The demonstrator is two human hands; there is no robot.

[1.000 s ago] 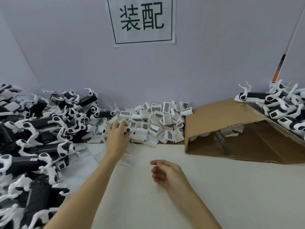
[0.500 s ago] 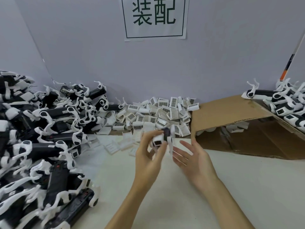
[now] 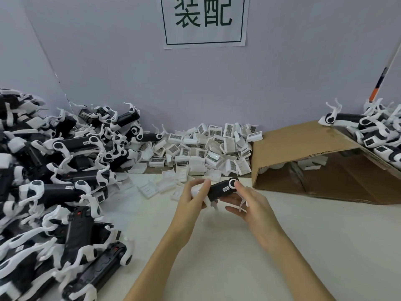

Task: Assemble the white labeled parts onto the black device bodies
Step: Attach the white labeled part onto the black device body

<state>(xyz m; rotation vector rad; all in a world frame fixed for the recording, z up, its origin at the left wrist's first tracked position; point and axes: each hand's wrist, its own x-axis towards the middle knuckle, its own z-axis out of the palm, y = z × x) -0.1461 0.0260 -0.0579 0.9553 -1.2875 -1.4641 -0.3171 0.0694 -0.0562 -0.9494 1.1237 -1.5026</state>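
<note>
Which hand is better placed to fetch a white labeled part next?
Probably the left hand: it sits nearer the white labeled parts, while the right hand cradles the black device body.

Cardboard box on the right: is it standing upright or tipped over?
Tipped over. The cardboard box lies on its side on the table, its opening facing the camera, with a few white parts visible inside.
</note>
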